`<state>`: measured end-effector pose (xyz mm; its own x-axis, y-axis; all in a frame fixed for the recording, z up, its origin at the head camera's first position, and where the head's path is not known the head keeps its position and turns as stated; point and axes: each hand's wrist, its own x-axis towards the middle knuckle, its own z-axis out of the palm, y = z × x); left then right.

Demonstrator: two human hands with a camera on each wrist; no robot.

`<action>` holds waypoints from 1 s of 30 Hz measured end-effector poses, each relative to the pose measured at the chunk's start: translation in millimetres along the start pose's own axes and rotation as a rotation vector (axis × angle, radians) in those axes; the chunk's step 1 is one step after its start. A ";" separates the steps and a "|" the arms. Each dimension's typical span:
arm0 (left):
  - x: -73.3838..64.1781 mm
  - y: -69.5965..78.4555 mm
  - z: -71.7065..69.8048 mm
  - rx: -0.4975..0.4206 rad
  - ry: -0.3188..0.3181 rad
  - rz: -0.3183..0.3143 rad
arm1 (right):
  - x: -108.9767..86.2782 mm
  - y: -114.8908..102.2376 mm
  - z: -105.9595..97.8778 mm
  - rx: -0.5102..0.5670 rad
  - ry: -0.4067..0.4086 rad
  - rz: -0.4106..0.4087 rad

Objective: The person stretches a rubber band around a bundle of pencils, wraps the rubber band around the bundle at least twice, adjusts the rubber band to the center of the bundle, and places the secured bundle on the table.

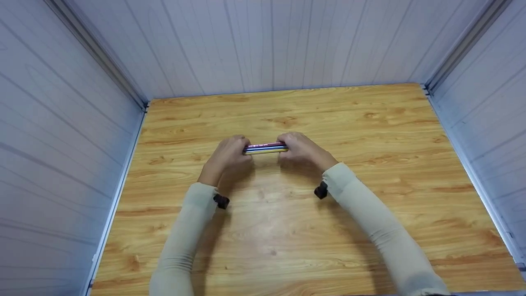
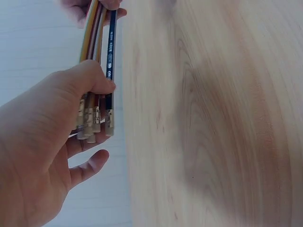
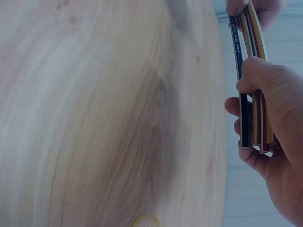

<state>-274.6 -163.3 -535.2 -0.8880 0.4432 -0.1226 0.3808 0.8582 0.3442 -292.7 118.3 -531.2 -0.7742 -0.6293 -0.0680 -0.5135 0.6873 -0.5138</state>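
A bundle of several pencils (image 1: pixel 266 149) is held crosswise above the table, with one hand at each end. My left hand (image 1: pixel 229 154) grips the end with the metal bands and erasers (image 2: pixel 96 120), its thumb lying over the pencils. At the other end, my right hand (image 1: pixel 302 147) grips the flat, unsharpened tips (image 3: pixel 255 145). One dark pencil with printed lettering (image 2: pixel 111 47) lies at the edge of the bundle, slightly apart from the yellow, red and brown ones. The palms hide part of the bundle.
Beneath the hands is a wood-grain table (image 1: pixel 271 230). Pale panelled walls (image 1: pixel 271 45) enclose its back and both sides. At the bottom of the right wrist view a thin yellow loop (image 3: pixel 146 216) shows, partly cut off.
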 end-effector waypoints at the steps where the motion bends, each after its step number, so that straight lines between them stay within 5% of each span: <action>1: 0.4 0.8 -0.1 0.000 -0.004 -0.004 | -0.2 -0.3 -0.4 0.003 0.003 -0.004; 4: -0.1 3.8 0.7 -0.033 -0.008 -0.016 | -1.2 -1.9 -1.7 0.012 0.016 -0.015; 5: -6.3 17.3 -8.0 -0.030 -0.019 -0.040 | -1.9 -2.5 -2.2 0.011 0.023 -0.020; 13: -8.9 26.5 -12.6 0.012 -0.017 0.019 | -11.5 -10.4 -10.4 -0.012 0.083 -0.070; 24: -10.4 36.6 -16.2 0.253 0.171 0.135 | -19.4 -22.0 -17.5 -0.024 0.172 -0.173; 30: -9.7 38.3 -17.2 0.186 0.149 0.157 | -20.2 -20.5 -20.2 -0.044 0.199 -0.194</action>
<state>-255.8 -139.2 -504.8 -0.8371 0.5435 0.0620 0.5454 0.8208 0.1695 -274.0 124.3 -502.1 -0.7151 -0.6701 0.1990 -0.6713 0.5789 -0.4629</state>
